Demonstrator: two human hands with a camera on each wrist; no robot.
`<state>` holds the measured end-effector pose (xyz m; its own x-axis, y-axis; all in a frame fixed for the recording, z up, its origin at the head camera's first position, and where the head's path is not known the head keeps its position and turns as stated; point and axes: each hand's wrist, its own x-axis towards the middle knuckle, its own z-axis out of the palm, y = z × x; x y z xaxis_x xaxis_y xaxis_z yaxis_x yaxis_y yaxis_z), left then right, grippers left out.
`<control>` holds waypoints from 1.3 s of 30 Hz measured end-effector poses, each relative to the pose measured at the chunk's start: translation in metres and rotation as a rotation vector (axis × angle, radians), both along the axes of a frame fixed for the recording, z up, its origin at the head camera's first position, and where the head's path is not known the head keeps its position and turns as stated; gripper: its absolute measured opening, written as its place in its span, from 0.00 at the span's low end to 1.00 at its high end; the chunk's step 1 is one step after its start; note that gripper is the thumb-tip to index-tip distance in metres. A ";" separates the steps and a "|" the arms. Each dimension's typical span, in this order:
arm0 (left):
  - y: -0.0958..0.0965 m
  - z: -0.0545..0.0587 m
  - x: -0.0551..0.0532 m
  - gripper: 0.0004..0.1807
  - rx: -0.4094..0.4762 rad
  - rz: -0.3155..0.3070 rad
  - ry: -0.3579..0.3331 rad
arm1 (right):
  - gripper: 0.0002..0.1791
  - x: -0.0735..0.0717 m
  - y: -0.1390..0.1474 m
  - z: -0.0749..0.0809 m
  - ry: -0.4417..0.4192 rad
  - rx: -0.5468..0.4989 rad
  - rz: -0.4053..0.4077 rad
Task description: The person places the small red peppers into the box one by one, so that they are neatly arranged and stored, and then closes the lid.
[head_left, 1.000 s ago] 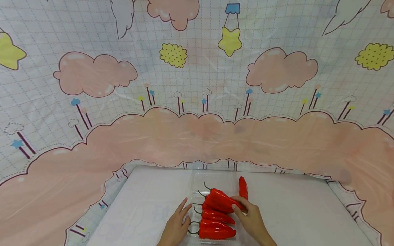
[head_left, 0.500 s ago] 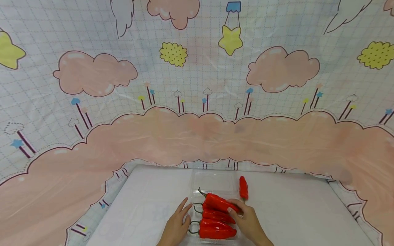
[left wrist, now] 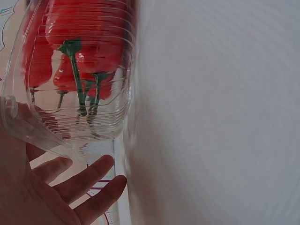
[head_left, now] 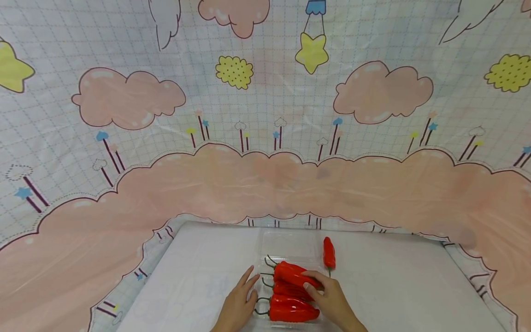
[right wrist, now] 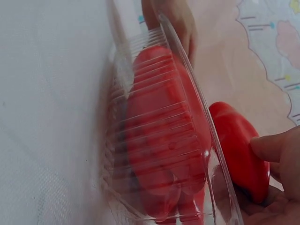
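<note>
Container (left wrist: pixel 93 133): clear thin plastic, glossy, ribbed walls, smooth rim. Red peppers (head_left: pixel 293 309) in the container: smooth, high-gloss skin, sharp highlights. Single red pepper (head_left: pixel 329 252) right of the container: also smooth, shiny. Stems (left wrist: pixel 75 75) at the container's left side: dull green, closer to matt. Worktop (head_left: pixel 394 276) under the container: white, matt, fine-textured; can't tell cloth from paper. Backdrop (head_left: pixel 265 184) behind the container: printed sheet, mild sheen, faint creases; cloth or plastic film, unclear.

- The head camera looked forward and down, farthest off, over the white table (head_left: pixel 386 281).
- The left wrist camera faced the clear box (left wrist: pixel 105 129) closely, stem side.
- The right wrist camera closely faced the opposite side.
- Both wrist views shared the box.
</note>
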<state>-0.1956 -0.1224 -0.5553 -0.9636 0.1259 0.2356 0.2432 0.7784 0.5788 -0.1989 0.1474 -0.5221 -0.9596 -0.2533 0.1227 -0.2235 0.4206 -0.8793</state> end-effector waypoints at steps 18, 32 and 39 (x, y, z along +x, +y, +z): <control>0.001 0.001 0.001 0.22 0.013 0.004 -0.013 | 0.19 -0.002 -0.004 -0.003 -0.057 0.022 0.080; 0.001 0.004 0.002 0.21 0.007 0.006 -0.005 | 0.19 0.001 -0.005 0.000 -0.119 0.062 0.101; 0.001 0.005 0.003 0.21 0.010 0.009 -0.006 | 0.19 0.001 -0.006 0.001 -0.123 0.100 0.102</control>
<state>-0.1924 -0.1210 -0.5505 -0.9661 0.1148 0.2311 0.2326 0.7750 0.5876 -0.1976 0.1416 -0.5208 -0.9344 -0.3552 -0.0251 -0.1625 0.4881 -0.8575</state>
